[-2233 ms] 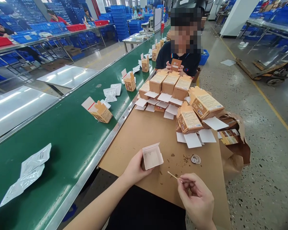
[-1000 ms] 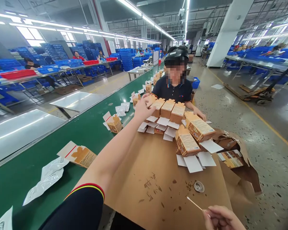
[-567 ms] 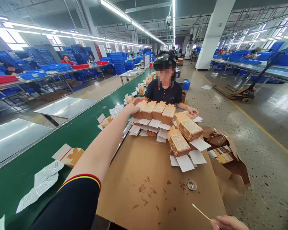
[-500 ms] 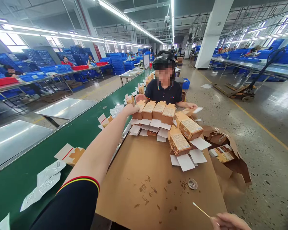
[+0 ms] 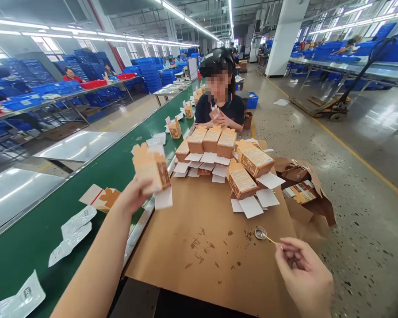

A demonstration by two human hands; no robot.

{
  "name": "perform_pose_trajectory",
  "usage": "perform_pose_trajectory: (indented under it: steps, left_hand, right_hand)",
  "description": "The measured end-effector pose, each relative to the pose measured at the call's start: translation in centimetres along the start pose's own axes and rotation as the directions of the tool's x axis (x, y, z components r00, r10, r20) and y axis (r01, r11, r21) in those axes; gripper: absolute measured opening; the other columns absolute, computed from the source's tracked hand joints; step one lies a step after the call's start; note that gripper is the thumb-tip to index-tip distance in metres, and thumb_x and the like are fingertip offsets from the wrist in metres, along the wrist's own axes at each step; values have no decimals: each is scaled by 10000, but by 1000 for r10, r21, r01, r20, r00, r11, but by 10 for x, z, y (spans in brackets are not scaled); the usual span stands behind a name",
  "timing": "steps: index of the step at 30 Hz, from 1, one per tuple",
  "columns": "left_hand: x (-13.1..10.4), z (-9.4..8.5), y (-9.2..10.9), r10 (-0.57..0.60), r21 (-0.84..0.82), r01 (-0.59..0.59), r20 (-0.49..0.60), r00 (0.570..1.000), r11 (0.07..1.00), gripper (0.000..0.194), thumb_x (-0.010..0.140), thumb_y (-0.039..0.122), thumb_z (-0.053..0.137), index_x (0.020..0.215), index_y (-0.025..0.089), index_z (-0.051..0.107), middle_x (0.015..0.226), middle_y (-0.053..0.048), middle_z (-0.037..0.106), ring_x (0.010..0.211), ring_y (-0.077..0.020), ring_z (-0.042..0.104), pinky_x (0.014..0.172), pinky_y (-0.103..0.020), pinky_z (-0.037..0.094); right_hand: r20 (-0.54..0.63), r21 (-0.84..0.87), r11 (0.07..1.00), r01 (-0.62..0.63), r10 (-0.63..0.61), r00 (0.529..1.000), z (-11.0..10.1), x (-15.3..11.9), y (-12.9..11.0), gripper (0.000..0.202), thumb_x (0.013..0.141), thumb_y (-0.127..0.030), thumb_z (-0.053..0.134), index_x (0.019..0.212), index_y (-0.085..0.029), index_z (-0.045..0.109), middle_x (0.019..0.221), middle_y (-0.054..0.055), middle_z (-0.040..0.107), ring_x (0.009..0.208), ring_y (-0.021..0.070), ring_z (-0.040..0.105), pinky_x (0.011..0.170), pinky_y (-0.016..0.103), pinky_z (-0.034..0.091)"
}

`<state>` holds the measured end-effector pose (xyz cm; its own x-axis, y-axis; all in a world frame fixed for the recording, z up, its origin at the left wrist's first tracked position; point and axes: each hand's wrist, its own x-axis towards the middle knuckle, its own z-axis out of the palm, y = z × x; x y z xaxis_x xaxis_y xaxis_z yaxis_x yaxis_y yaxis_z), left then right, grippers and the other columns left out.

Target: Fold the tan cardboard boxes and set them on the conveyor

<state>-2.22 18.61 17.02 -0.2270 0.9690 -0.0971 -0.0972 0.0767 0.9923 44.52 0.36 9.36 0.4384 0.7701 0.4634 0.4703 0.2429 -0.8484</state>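
A brown box with open flaps (image 5: 157,172) is gripped in my left hand (image 5: 135,192), raised over the edge between the green belt and the cardboard-covered table. My right hand (image 5: 303,274) pinches a thin cotton swab (image 5: 269,239), whose tip is at the small clear dish (image 5: 260,233) on the cardboard (image 5: 185,221). Beyond, several similar boxes (image 5: 211,140) stand in a row on white-flapped boxes. Two more boxes (image 5: 242,179) lie tilted on the right stack.
The green belt (image 5: 119,168) runs along the left, carrying silvery pouches (image 5: 71,243) and open boxes. Across the table sits a person (image 5: 220,106) holding a small box. A torn brown bag (image 5: 318,194) is at the right.
My left hand has taken the leftmost box off the row and brought it back towards me. My right hand has moved up, bringing the swab to the dish. The person's hands have come together.
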Motion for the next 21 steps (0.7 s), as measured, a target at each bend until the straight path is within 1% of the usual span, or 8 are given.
perform_pose_trajectory:
  steps: [2, 4, 7, 9, 11, 15, 17, 21]
  left_hand:
    - [-61, -9, -46, -145, -58, 146, 26, 989, 988, 841, 531, 523, 1141, 1270, 222, 876, 1294, -151, 938, 1196, -446, 897, 994, -507, 766]
    - [-116, -6, -89, -265, -100, 271, 70, 962, 957, 824, 567, 545, 1158, 1282, 230, 896, 1364, -173, 931, 1281, -504, 880, 1077, -583, 754]
    - [-164, 17, -128, -331, -145, 341, 89, 939, 929, 740, 689, 614, 1133, 1273, 225, 900, 1405, -200, 917, 1371, -530, 850, 1189, -649, 702]
    - [-169, 35, -132, -329, -133, 341, 104, 939, 931, 783, 695, 618, 1148, 1301, 204, 876, 1403, -219, 910, 1387, -525, 843, 1217, -657, 682]
    - [-160, 51, -126, -304, -103, 316, 119, 945, 943, 862, 655, 588, 1185, 1345, 202, 845, 1415, -215, 904, 1385, -501, 845, 1222, -636, 680]
    - [-134, 65, -108, -258, -38, 266, 149, 955, 963, 833, 645, 584, 1198, 1296, 223, 822, 1376, -175, 914, 1342, -434, 863, 1214, -582, 687]
    - [-128, 68, -106, -262, -11, 268, 176, 949, 963, 818, 642, 607, 1194, 1259, 224, 818, 1345, -166, 919, 1310, -416, 871, 1202, -575, 693]
    - [-127, 69, -112, -243, 13, 245, 188, 952, 969, 802, 652, 641, 1183, 1221, 224, 801, 1308, -157, 920, 1280, -404, 874, 1170, -577, 704]
  right_hand:
    - [33, -46, 999, 15, -13, 999, 7, 6, 10, 214, 1018, -440, 908, 978, -235, 866, 748, 43, 820, 574, 155, 752, 604, 201, 676]
    - [83, -99, 995, 12, -4, 997, 14, 9, 18, 198, 1032, -429, 848, 984, -237, 863, 760, 47, 821, 583, 162, 752, 598, 216, 671]
    - [145, -187, 982, 13, 15, 989, 19, 14, 26, 261, 1051, -481, 798, 960, -243, 854, 730, 41, 796, 549, 164, 716, 557, 235, 646]
    - [173, -210, 978, 19, 18, 985, 17, 17, 28, 306, 1057, -524, 790, 946, -245, 847, 721, 42, 789, 530, 165, 697, 538, 250, 637]
    - [167, -196, 980, 33, 1, 986, 11, 17, 25, 304, 1063, -526, 809, 954, -245, 848, 743, 49, 801, 558, 174, 718, 548, 258, 648]
    - [142, -30, 996, 83, -78, 987, 11, -3, 0, 132, 1067, -377, 893, 1044, -250, 869, 811, 45, 823, 644, 185, 761, 614, 266, 689]
    - [241, 97, 993, 67, -88, 966, 26, -24, -18, 32, 1076, -285, 876, 1067, -259, 858, 865, 41, 838, 656, 176, 770, 619, 255, 690]
    - [391, 225, 973, 42, -130, 911, 82, -64, -38, 142, 1057, -157, 735, 980, -264, 785, 786, -12, 764, 597, 137, 716, 568, 212, 624]
